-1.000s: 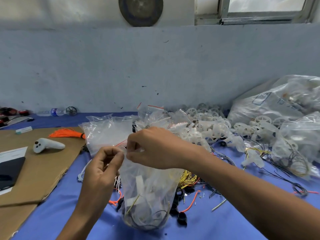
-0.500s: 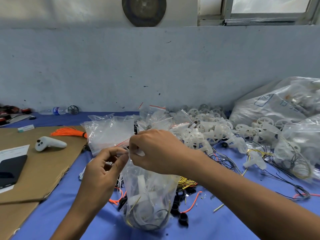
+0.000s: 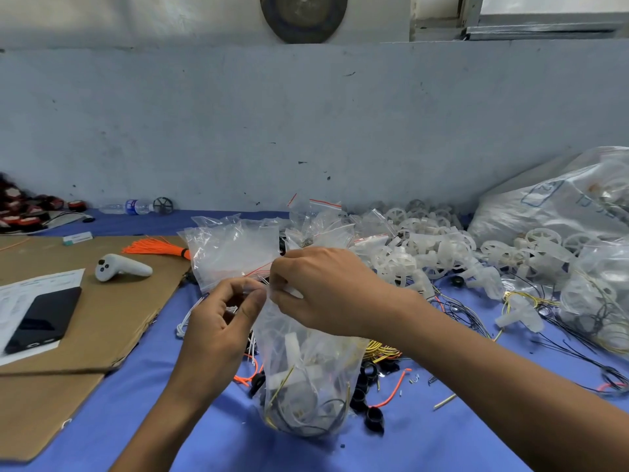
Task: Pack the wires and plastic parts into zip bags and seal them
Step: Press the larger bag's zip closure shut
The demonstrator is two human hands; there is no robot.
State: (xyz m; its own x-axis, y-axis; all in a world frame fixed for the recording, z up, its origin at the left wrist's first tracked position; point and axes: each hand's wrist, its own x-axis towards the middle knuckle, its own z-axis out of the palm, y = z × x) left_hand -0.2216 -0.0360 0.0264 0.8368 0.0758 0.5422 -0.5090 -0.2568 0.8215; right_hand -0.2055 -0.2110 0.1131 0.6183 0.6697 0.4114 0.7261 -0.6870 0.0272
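Blue cloth (image 3: 425, 444) covers the table. Nearest the camera, 1 clear zip bag (image 3: 306, 379) stands upright on it, its lower half packed with white plastic parts and black and yellow wires. Both hands meet at the bag's top edge. The left hand (image 3: 221, 321) pinches the left end of the mouth between thumb and forefinger, its other fingers curled. The right hand (image 3: 326, 291) pinches the strip just beside it, knuckles up and fingers curled. Whether the zip is pressed closed cannot be told.

Just right of the bag lie black rings (image 3: 372, 417), a loose orange wire (image 3: 394, 390) and a coil of yellow wires (image 3: 379, 350). To the left, a cardboard sheet (image 3: 102, 335) carries a dark phone (image 3: 42, 318), a white controller (image 3: 121, 267) and an orange wire bundle (image 3: 153, 248).

Behind the hands sits a heap of empty zip bags (image 3: 231, 253), then a pile of white plastic wheels (image 3: 425, 247). Farther right, a large clear sack (image 3: 551, 206) leans toward the grey wall (image 3: 306, 131), where a water bottle (image 3: 126, 206) lies on its side.
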